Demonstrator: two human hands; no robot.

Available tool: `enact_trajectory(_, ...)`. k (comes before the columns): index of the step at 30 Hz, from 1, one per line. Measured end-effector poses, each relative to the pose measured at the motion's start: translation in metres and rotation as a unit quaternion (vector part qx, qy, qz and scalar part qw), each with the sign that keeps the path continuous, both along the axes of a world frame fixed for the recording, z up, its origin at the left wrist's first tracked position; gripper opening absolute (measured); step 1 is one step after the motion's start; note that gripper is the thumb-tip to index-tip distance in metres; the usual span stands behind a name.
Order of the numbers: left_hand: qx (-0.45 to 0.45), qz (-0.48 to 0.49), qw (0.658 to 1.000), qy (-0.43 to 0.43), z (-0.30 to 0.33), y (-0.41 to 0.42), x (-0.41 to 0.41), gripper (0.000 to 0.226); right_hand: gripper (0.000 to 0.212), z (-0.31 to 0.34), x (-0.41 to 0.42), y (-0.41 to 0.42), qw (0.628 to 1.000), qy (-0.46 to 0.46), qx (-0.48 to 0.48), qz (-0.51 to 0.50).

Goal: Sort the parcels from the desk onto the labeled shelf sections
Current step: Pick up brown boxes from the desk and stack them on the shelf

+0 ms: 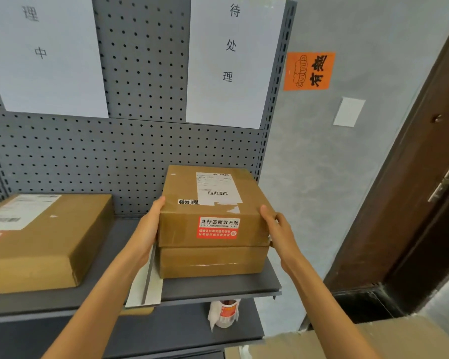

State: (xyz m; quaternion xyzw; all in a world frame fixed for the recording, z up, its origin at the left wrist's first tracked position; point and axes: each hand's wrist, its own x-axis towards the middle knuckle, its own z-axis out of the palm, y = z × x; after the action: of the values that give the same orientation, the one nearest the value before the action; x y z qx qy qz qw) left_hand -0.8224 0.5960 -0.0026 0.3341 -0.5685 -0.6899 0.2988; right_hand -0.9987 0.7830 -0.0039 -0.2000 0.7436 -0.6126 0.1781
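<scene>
Two bare forearms reach forward. The left hand [147,229] presses flat against the left side of a brown parcel [213,203]; the right hand [278,226] grips its right front corner, likely steadying it. The parcel sits on a second box [213,260] on the grey shelf [218,288], under the paper sign [233,60] matching its handwritten label. Another parcel [36,237] lies left, under a second sign [44,53].
</scene>
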Motion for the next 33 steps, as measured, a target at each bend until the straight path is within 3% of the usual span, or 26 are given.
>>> enact_trajectory(7, -0.029, 0.065, 0.997, -0.036, 0.007, 0.008, 0.009, 0.045, 0.063, 0.007, 0.002, 0.010, 0.999, 0.021, 0.021, 0.018)
enact_trajectory(12, -0.162, 0.119, 0.977, -0.075, 0.017, 0.028, 0.030, 0.042, 0.065, 0.025, 0.010, 0.023, 0.985, 0.168, 0.039, -0.013)
enact_trajectory(16, -0.290, 0.143, 0.934, -0.155, 0.024, 0.048, 0.057, 0.046, 0.059, 0.042, 0.028, 0.026, 0.941, 0.332, 0.067, 0.005)
enact_trajectory(20, -0.341, 0.162, 0.907, -0.187, 0.023, 0.065, 0.093, 0.043, 0.058, 0.044, 0.058, 0.016, 0.873, 0.473, 0.105, 0.058)
enact_trajectory(30, -0.466, 0.202, 0.768, -0.390, 0.024, 0.086, 0.209, 0.051, 0.055, 0.027, 0.160, -0.031, 0.733, 0.647, 0.127, 0.168)
enact_trajectory(33, -0.526, 0.216, 0.694, -0.442, 0.021, 0.078, 0.250, 0.050, 0.064, 0.023, 0.190, -0.050, 0.710, 0.663, 0.139, 0.192)
